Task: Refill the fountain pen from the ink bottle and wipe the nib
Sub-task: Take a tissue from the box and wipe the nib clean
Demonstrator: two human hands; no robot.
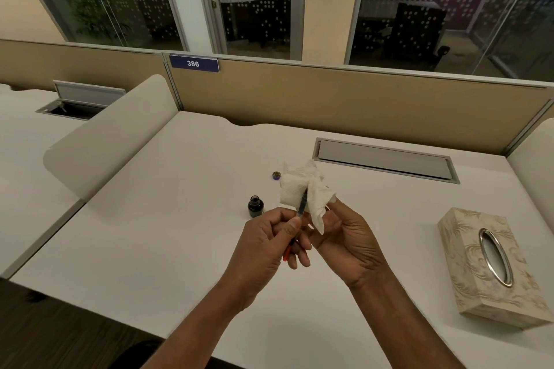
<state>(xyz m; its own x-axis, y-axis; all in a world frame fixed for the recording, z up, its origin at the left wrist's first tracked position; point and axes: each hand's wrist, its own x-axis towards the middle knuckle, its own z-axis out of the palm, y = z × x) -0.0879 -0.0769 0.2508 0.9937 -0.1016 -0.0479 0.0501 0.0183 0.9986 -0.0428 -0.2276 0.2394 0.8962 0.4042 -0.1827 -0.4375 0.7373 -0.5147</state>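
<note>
Wiping the nib: pen in the left hand, tissue in the right.

On the white desk (150, 249) the open ink bottle (255, 207) stands at the 11 o'clock of the left hand (263, 249), its cap (276, 175) lying apart beyond it. That hand is closed around the fountain pen (301, 207), tip pointing to 12 o'clock into the tissue (299, 189), which the right hand (344, 237) pinches around it; the nib itself is hidden. Filling looks done. Next, likely: draw the pen back through the fold, check for ink, then cap the bottle. The tissue box (491, 266) sits at 3 o'clock.
</note>
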